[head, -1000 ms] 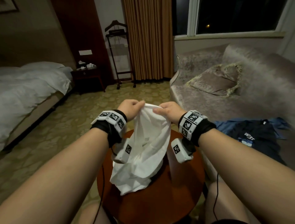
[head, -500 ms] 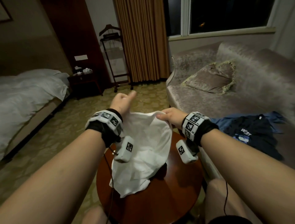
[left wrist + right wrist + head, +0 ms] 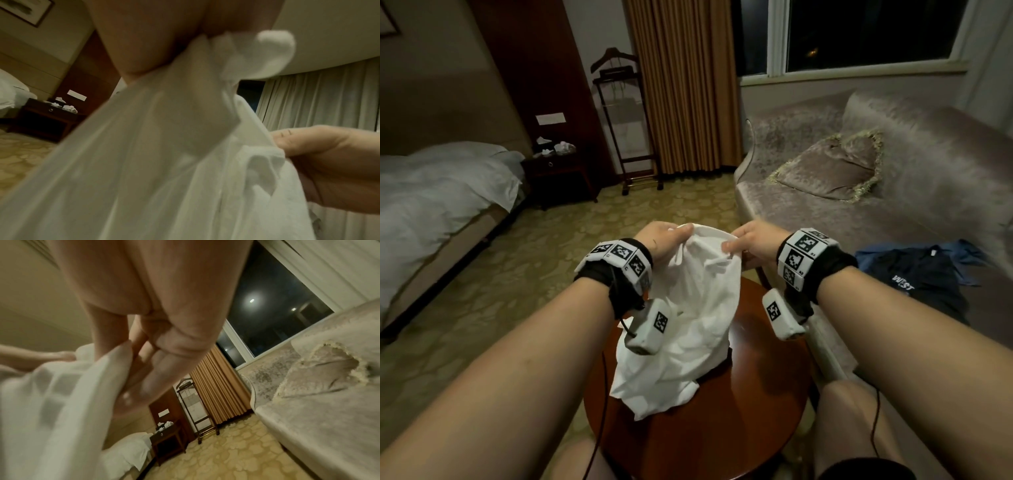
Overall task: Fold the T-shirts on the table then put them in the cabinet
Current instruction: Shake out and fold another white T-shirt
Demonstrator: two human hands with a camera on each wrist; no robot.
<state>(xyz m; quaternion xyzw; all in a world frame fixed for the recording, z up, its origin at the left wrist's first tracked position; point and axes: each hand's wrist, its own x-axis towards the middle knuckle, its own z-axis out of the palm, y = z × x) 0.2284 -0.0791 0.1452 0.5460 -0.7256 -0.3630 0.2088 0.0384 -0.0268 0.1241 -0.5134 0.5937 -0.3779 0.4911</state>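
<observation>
A crumpled white T-shirt (image 3: pixel 695 318) hangs from both hands over the round wooden table (image 3: pixel 726 425), its lower end resting on the tabletop. My left hand (image 3: pixel 664 238) grips the shirt's top edge at the left. My right hand (image 3: pixel 748 245) pinches the same edge at the right, thumb on top. White fabric (image 3: pixel 164 162) fills the left wrist view, bunched in the left hand (image 3: pixel 156 53), with the right hand (image 3: pixel 320 162) beside it. In the right wrist view the right hand's fingers (image 3: pixel 131 369) hold the cloth (image 3: pixel 53 410). A dark navy T-shirt (image 3: pixel 924 287) lies on the sofa at the right.
A grey sofa (image 3: pixel 893 212) with a cushion (image 3: pixel 832 168) stands right of the table. A bed (image 3: pixel 431 205) is at the left, a dark nightstand (image 3: pixel 558 174) and a valet stand (image 3: pixel 626 130) at the back by the curtain (image 3: pixel 685 85). Patterned carpet lies between.
My left hand has come back down from its raised position and taken the shirt's top edge again. The hands now hold the edge closer together, and the shirt hangs more bunched.
</observation>
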